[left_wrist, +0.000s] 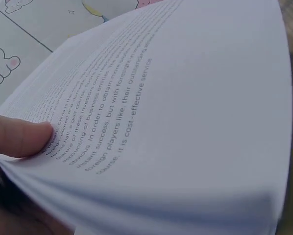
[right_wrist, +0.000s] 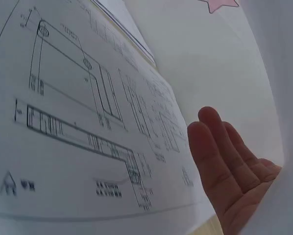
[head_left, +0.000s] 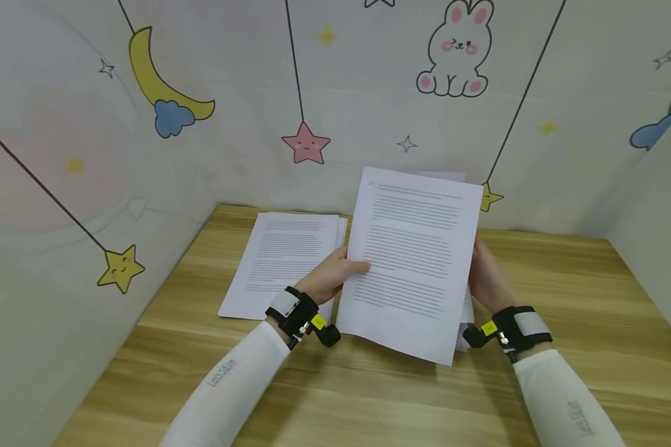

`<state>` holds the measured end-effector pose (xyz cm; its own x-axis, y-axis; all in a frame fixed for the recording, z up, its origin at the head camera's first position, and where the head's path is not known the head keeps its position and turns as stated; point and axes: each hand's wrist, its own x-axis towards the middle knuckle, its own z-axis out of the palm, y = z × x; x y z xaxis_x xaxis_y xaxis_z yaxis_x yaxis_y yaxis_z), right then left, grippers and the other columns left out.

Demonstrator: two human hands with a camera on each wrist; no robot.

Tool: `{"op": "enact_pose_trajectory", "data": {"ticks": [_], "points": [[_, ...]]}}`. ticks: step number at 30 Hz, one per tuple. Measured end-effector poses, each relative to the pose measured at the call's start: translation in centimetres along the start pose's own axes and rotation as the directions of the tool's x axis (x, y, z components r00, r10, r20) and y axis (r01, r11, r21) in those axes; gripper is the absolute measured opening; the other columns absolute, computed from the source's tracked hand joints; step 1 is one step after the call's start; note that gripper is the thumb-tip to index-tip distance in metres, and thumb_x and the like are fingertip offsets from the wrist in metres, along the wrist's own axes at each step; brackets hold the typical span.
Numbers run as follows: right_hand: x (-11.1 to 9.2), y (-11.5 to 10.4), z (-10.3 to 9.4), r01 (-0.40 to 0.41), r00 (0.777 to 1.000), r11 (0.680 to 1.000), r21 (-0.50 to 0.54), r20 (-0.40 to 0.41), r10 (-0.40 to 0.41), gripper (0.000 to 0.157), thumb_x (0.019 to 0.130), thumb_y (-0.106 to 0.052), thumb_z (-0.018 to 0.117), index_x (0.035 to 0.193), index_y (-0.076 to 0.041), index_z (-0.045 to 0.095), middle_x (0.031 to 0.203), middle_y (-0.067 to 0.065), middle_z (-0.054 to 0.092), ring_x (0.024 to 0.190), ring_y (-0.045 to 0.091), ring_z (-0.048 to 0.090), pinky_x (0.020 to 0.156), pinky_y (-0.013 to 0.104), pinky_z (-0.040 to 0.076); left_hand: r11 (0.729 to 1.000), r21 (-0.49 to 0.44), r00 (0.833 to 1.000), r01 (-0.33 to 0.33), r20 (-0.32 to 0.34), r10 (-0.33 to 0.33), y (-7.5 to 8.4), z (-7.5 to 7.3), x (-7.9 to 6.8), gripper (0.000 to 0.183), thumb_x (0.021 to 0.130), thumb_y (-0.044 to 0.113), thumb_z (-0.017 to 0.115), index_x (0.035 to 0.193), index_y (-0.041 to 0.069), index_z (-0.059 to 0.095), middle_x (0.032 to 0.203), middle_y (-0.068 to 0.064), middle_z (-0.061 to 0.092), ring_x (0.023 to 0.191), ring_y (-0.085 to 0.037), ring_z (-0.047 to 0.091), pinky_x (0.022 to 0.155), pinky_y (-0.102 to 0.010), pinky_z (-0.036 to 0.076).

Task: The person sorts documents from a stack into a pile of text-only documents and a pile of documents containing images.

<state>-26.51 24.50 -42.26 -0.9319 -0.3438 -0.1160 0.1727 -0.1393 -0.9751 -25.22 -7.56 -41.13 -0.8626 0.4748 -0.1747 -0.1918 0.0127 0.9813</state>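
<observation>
Printed sheets of paper (head_left: 408, 273) are held up, tilted, over the table. My left hand (head_left: 325, 277) pinches their left edge, thumb on the printed front; its other fingers are mostly hidden behind. At the right edge, my right hand (head_left: 489, 279) is partly covered by the paper. In the right wrist view its fingers (right_wrist: 220, 166) are straight, between a sheet with line drawings (right_wrist: 73, 152) and a pale sheet on the other side. Left of the held sheets, a stack of printed paper (head_left: 287, 257) lies on the table, partly behind my left hand.
The wood-grain table (head_left: 380, 403) meets a pale wall (head_left: 246, 112) at the back, printed with a rabbit, stars and a moon. More pale wall rises on the left and right sides. Each wrist wears a black strap with a small camera.
</observation>
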Motion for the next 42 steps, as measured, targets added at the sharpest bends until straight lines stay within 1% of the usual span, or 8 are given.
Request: {"op": "enact_pose_trajectory", "data": {"ticks": [4,9,14,20,26,30,36,42], "points": [[0.6,0.0,2.0,-0.010,1.000,0.999,-0.034,-0.006,0.010,0.062,0.098,-0.068,0.025,0.154,-0.041,0.023,0.125,-0.011,0.048,0.112,0.010,0.046,0.091,0.030,0.040,0.999,0.026,0.998,0.019,-0.056,-0.018,-0.2,-1.4,-0.6,0.038,0.100,0.009,0.051,0.138,0.008,0.051,0.131,-0.016,0.064,0.102,-0.017,0.069,0.085,-0.032,0.055],[1.4,0.4,4.0,-0.070,0.995,0.992,-0.101,-0.082,0.062,0.052,0.097,-0.055,0.052,0.139,-0.026,0.044,0.106,-0.012,0.068,0.094,0.004,0.067,0.078,0.023,0.055,0.997,0.062,0.995,0.040,-0.093,-0.034,-0.6,-2.9,-1.2,0.039,0.100,0.009,0.052,0.139,0.009,0.050,0.129,-0.016,0.064,0.101,-0.017,0.069,0.085,-0.032,0.055],[2.1,0.8,5.9,-0.092,0.988,0.984,-0.150,-0.133,0.072,0.047,0.092,-0.040,0.069,0.129,-0.017,0.053,0.099,-0.009,0.075,0.089,0.012,0.075,0.074,0.032,0.061,0.996,0.072,0.989,0.055,-0.140,-0.044,-0.8,-4.2,-1.9,0.039,0.100,0.011,0.052,0.139,0.010,0.049,0.128,-0.016,0.065,0.101,-0.018,0.070,0.084,-0.033,0.056],[3.5,1.3,8.7,-0.079,0.982,0.982,-0.172,-0.183,0.048,0.051,0.092,-0.036,0.071,0.132,-0.011,0.053,0.098,-0.007,0.074,0.087,0.012,0.074,0.072,0.030,0.061,0.992,0.104,0.975,0.078,-0.216,-0.054,-0.9,-6.3,-3.3,0.040,0.101,0.015,0.051,0.141,0.009,0.048,0.129,-0.017,0.064,0.100,-0.019,0.070,0.083,-0.035,0.057],[5.4,2.1,11.4,-0.107,0.964,0.971,-0.213,-0.260,0.049,0.056,0.091,-0.044,0.070,0.133,-0.011,0.053,0.104,-0.001,0.069,0.085,0.009,0.070,0.070,0.026,0.057,0.977,0.167,0.938,0.133,-0.339,-0.069,-0.8,-8.9,-4.5,0.037,0.102,0.021,0.051,0.138,0.012,0.051,0.118,-0.011,0.068,0.092,-0.015,0.070,0.078,-0.032,0.056],[6.5,3.0,13.4,-0.121,0.959,0.972,-0.203,-0.277,0.061,0.051,0.091,-0.045,0.068,0.129,-0.013,0.057,0.102,0.002,0.071,0.080,0.012,0.071,0.067,0.028,0.057,0.978,0.131,0.921,0.164,-0.375,-0.104,-1.1,-10.6,-5.2,0.036,0.103,0.022,0.050,0.137,0.012,0.050,0.115,-0.010,0.068,0.090,-0.017,0.070,0.075,-0.035,0.057],[7.7,4.4,16.4,-0.143,0.964,0.968,-0.205,-0.249,0.090,0.045,0.093,-0.047,0.066,0.126,-0.017,0.059,0.102,0.003,0.073,0.078,0.013,0.072,0.065,0.029,0.057,0.980,0.063,0.897,0.190,-0.416,-0.148,-2.2,-12.8,-5.9,0.042,0.104,0.022,0.046,0.144,0.012,0.043,0.115,-0.007,0.064,0.091,-0.015,0.066,0.076,-0.031,0.055],[8.6,5.3,19.2,-0.141,0.967,0.964,-0.228,-0.240,0.084,0.049,0.093,-0.047,0.065,0.128,-0.015,0.056,0.104,0.007,0.070,0.079,0.014,0.069,0.066,0.027,0.055,0.984,0.007,0.882,0.179,-0.445,-0.158,-3.0,-14.9,-6.4,0.049,0.106,0.024,0.042,0.151,0.009,0.032,0.104,0.001,0.062,0.087,-0.010,0.062,0.077,-0.026,0.051]]}}
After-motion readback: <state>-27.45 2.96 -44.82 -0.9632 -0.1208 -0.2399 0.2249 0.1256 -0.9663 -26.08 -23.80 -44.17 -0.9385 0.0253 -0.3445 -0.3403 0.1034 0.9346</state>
